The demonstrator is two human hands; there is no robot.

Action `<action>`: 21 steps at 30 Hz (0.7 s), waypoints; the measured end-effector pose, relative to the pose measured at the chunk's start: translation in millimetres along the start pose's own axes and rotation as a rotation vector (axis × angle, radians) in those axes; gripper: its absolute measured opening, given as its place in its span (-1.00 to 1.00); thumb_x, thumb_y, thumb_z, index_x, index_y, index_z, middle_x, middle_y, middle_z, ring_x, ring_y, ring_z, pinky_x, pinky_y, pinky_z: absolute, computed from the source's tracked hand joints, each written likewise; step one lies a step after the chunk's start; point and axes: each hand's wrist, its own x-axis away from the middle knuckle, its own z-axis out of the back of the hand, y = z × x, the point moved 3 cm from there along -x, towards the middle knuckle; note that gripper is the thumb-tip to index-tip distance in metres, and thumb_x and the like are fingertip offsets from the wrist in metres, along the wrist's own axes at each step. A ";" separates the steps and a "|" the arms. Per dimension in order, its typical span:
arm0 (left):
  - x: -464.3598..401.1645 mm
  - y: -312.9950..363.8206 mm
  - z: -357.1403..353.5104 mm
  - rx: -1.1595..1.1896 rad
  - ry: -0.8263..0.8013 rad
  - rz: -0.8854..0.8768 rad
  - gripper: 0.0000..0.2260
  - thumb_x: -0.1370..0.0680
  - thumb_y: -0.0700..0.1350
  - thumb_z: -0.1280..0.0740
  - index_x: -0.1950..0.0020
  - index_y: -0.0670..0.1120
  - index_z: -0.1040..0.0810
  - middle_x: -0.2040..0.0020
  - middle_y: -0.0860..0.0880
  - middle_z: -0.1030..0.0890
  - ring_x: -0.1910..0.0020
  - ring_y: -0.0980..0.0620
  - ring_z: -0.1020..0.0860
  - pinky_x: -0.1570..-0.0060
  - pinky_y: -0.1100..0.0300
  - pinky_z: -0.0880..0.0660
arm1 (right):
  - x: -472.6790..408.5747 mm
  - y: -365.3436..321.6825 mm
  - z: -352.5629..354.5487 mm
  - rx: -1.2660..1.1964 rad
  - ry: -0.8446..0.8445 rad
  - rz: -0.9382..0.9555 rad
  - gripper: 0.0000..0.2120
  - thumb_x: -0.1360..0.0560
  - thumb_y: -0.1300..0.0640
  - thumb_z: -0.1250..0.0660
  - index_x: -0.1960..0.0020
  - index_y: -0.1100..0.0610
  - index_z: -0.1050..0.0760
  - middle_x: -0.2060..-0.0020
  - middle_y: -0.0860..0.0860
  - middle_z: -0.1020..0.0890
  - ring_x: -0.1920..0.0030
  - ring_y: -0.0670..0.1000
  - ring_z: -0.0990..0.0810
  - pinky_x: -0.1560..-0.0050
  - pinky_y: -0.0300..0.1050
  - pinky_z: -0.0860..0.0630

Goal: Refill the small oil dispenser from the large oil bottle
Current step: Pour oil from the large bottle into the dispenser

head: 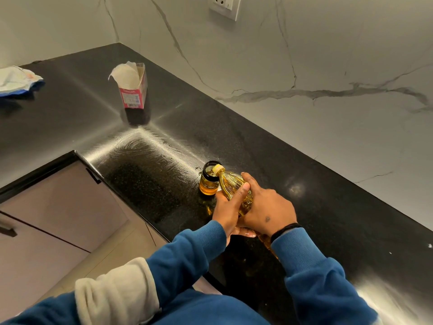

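Note:
The large oil bottle (230,184) of clear plastic with yellow oil is tilted, its yellow neck resting over the open mouth of the small oil dispenser (208,184). This dispenser is a small glass jar with a dark rim, partly filled with amber oil, standing on the black countertop (304,207). My left hand (228,209) grips the bottle from the left and below. My right hand (267,207) grips it from the right and above. The bottle's lower body is hidden under my hands and sleeve.
A torn-open pink and white carton (132,87) stands at the back of the counter. A crumpled white and blue bag (16,79) lies at the far left. Marble wall with a socket (225,5) runs behind. Cabinet fronts (58,207) lie below the counter edge.

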 end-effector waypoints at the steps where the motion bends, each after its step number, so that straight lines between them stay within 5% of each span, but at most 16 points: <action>1: 0.8 0.3 -0.2 -0.001 -0.004 0.000 -0.19 -0.40 0.29 -0.47 -0.55 0.24 -0.16 -0.40 -0.13 -0.51 -0.22 -0.31 -0.59 0.17 -0.35 -0.63 | 0.1 0.2 0.1 0.000 -0.002 -0.001 0.03 -0.35 -0.34 -0.43 -0.52 -0.33 0.24 -0.22 0.03 -0.60 -0.10 0.06 -0.63 0.00 0.00 -0.65; 7: 2.9 1.8 -0.9 -0.004 -0.019 -0.012 0.00 -0.17 0.38 -0.49 -0.54 0.26 -0.17 -0.39 -0.14 -0.52 -0.18 -0.32 -0.61 0.22 -0.30 -0.65 | 0.4 -0.3 1.9 0.004 -0.002 0.007 0.03 -0.35 -0.33 -0.43 -0.53 -0.32 0.22 -0.22 0.02 -0.60 -0.10 0.05 -0.63 0.01 -0.01 -0.65; 14: 4.1 2.9 -1.8 0.002 -0.009 -0.005 -0.02 -0.19 0.36 -0.50 -0.54 0.26 -0.17 -0.40 -0.14 -0.51 -0.21 -0.34 -0.59 0.18 -0.36 -0.63 | -1.1 0.0 1.6 0.000 -0.016 0.006 0.03 -0.34 -0.32 -0.44 -0.52 -0.33 0.24 -0.23 0.02 -0.60 -0.09 0.05 -0.63 -0.01 0.01 -0.66; 18: 3.0 3.0 -0.4 0.003 -0.017 -0.018 -0.19 -0.39 0.32 -0.46 -0.54 0.18 -0.19 -0.34 -0.14 -0.56 -0.13 -0.29 -0.64 0.25 -0.27 -0.66 | -2.1 -0.2 2.1 0.010 -0.004 0.009 0.02 -0.35 -0.31 -0.43 -0.52 -0.33 0.23 -0.23 0.01 -0.60 -0.09 0.05 -0.64 0.00 0.00 -0.66; 21: 4.4 3.2 -1.1 -0.005 -0.022 -0.019 -0.11 -0.28 0.35 -0.47 -0.53 0.19 -0.20 -0.35 -0.14 -0.55 -0.14 -0.30 -0.64 0.23 -0.30 -0.65 | -3.0 0.2 -0.1 0.005 0.001 0.005 0.03 -0.34 -0.31 -0.43 -0.52 -0.34 0.23 -0.21 0.01 -0.61 -0.07 0.04 -0.64 0.02 0.02 -0.66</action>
